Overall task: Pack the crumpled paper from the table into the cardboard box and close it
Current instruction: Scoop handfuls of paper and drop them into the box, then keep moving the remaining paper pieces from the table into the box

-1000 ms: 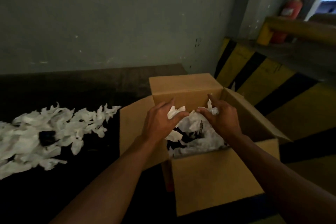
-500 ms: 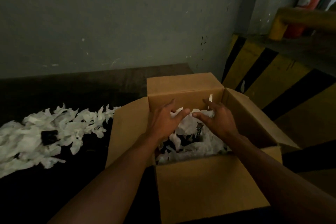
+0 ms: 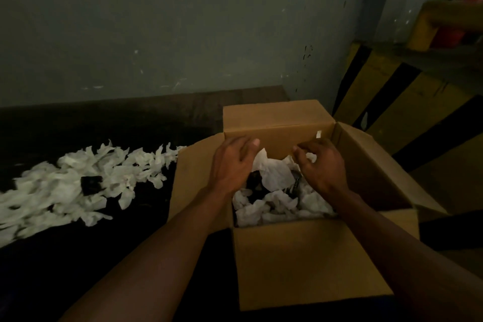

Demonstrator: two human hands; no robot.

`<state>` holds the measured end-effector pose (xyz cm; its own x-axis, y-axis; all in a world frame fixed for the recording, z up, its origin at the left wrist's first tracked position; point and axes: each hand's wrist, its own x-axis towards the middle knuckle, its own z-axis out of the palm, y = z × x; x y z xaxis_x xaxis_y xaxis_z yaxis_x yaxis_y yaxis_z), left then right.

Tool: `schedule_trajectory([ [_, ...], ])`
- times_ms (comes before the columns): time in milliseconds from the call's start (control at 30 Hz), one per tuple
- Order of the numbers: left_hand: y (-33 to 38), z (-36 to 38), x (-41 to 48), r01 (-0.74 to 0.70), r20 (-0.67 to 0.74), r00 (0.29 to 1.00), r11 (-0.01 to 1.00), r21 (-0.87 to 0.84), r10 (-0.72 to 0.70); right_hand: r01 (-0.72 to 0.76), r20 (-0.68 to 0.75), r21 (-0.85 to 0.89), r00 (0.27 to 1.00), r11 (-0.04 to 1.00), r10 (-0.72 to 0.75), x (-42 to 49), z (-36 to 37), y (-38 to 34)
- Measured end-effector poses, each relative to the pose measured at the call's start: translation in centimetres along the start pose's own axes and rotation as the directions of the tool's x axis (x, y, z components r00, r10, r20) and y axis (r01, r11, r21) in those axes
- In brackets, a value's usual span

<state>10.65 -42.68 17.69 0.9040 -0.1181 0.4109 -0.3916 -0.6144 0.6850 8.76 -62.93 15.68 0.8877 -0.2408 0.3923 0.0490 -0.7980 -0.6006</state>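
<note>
Both hands hang over the cardboard box: left hand loosely open, right hand curled, pinching nothing I can confirm. Some crumpled paper is inside; I judge most remains on the table, flaps unclosed.

Cardboard box, brown, upright on the dark table, all four flaps open and splayed outward. Inside it, crumpled white paper partly fills the cavity. Left of the box, a loose heap of crumpled white paper lies on the table.
</note>
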Motion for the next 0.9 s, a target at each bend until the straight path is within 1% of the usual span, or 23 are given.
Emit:
schedule_trajectory([
  [233, -2.7, -5.2, -2.0, 0.043, -0.105, 0.994, 0.998, 0.047, -0.038, 0.062, 0.012, 0.110, 0.998, 0.992, -0.064, -1.4, 3.9, -6.2],
  [367, -6.3, -10.2, -4.1, 0.109, -0.191, 0.978, 0.986, 0.125, -0.084, 0.128, 0.108, 0.168, 0.983, 0.977, -0.148, -2.8, 7.4, -12.2],
  [433, -8.6, -13.3, -5.5, 0.153, -0.249, 0.961, 0.980, 0.128, -0.117, 0.192, 0.159, 0.198, 0.961, 0.961, -0.225, -3.9, 9.2, -15.8],
  [533, -12.3, -18.6, -8.3, 0.174, -0.339, 0.932, 0.978, 0.118, -0.125, 0.263, 0.191, 0.289, 0.926, 0.920, -0.325, -5.9, 13.0, -21.3],
  [667, -17.8, -26.5, -13.0, 0.236, -0.406, 0.901, 0.959, 0.159, -0.154, 0.292, 0.234, 0.325, 0.897, 0.899, -0.376, -10.3, 18.9, -29.0],
  [767, -22.5, -32.3, -16.9, 0.303, -0.443, 0.873, 0.938, 0.169, -0.203, 0.329, 0.251, 0.325, 0.874, 0.887, -0.416, -14.4, 23.2, -34.7],
  [900, -28.5, -39.1, -21.9, 0.405, -0.445, 0.853, 0.883, 0.238, -0.272, 0.315, 0.329, 0.362, 0.837, 0.877, -0.437, -19.6, 28.5, -40.9],
])
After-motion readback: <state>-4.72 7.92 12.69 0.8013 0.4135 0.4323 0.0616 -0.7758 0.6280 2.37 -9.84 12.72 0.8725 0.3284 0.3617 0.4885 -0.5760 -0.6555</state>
